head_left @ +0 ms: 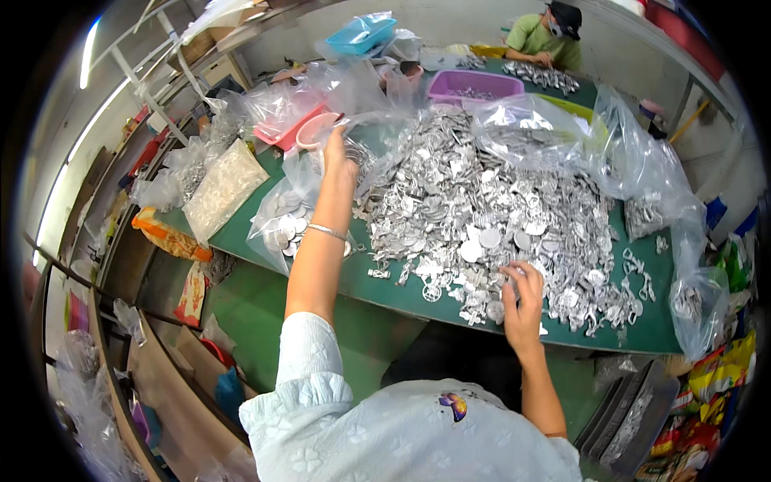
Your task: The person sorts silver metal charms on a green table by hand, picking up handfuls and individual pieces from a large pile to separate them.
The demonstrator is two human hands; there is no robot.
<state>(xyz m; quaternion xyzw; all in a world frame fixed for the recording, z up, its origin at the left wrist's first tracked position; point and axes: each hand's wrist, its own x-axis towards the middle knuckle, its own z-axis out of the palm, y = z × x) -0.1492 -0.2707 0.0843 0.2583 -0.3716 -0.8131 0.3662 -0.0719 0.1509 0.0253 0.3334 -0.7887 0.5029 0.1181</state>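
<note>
A wide heap of small silver-grey metal pieces [490, 201], with discs, rings and cut-out shapes among them, covers much of the green table [369, 285]. At the heap's near edge is my right hand [524, 304], its fingers apart and slightly bent over the pieces. My left hand [340, 157] reaches far forward beside the heap's left side, at a clear plastic bag [301, 189] and close to a round pink basket [320, 130]. Its fingertips are mostly hidden, so I cannot make out a grip. Round metal discs [285, 229] lie in the clear bag below my left forearm.
A purple tub [474, 87] and a pink tray [289, 127] stand behind the heap. Clear plastic bags [638, 157] drape over the table's right side. Across the table, a person in a green shirt [534, 36] handles metal pieces. Shelving [104, 209] lines the left.
</note>
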